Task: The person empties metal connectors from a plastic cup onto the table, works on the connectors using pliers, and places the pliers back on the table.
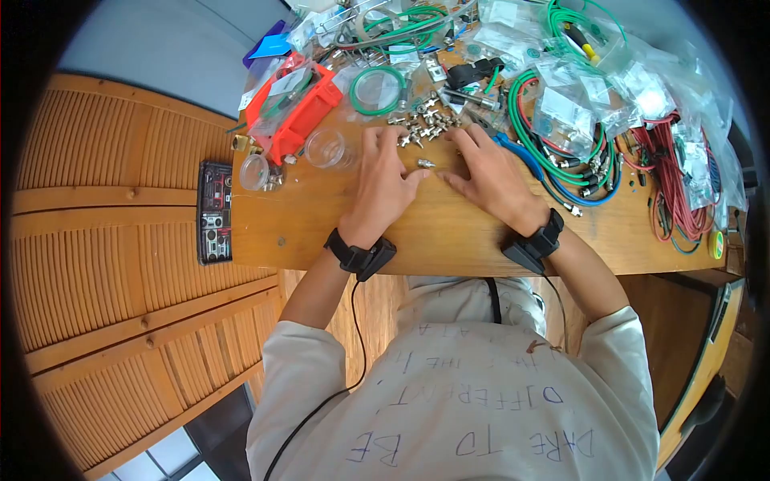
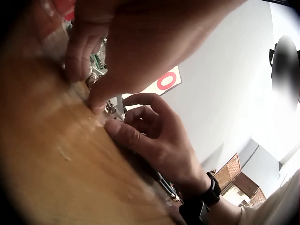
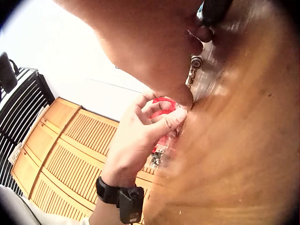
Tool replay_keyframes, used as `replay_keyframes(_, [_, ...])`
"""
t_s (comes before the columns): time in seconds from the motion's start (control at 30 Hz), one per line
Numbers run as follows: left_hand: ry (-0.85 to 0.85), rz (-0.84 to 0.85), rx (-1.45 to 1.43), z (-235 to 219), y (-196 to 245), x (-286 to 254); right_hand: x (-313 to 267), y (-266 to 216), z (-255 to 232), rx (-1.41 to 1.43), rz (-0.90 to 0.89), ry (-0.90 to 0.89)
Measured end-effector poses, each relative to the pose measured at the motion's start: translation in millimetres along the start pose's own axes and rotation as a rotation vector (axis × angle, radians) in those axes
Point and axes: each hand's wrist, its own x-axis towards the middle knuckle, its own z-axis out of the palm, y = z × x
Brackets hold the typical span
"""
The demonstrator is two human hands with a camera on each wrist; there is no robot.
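Note:
A small silver metal connector (image 1: pixel 426 163) lies alone on the wooden table (image 1: pixel 313 232), between my two hands. My left hand (image 1: pixel 378 186) rests on the wood to its left, thumb tip close beside the connector. To its right lies my right hand (image 1: pixel 496 178), fingers loosely bent and thumb pointing toward it. Neither hand holds anything. Just beyond the fingertips spreads a pile of similar metal connectors (image 1: pixel 429 120), mostly T-shaped. In the left wrist view, the right hand (image 2: pixel 161 143) shows with thumb and index finger apart.
A red plastic bin (image 1: pixel 309 116) and a clear round container (image 1: pixel 326 150) stand at the left. Blue-handled pliers (image 1: pixel 517 152) lie past my right hand. Green coiled cables (image 1: pixel 521 104), red cables (image 1: pixel 678 176) and plastic bags (image 1: pixel 561 112) crowd the back and right.

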Motion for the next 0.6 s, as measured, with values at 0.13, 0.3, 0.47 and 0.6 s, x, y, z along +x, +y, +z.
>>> replay_keyframes(0.13, [-0.110, -0.004, -0.041, 3, 5, 9, -3, 3, -13, 0.070, 0.078, 0.045])
replay_keyframes(0.3, [-0.086, 0.168, -0.025, 10, -7, 15, -20, -1, -48, -0.232, 0.258, 0.098])
replay_keyframes(0.47, [-0.081, 0.186, -0.041, 15, -2, 17, -27, 5, -44, -0.440, 0.210, 0.084])
replay_keyframes(0.6, [-0.075, 0.224, -0.075, 20, 3, 17, -22, 3, -42, -0.510, 0.228, 0.065])
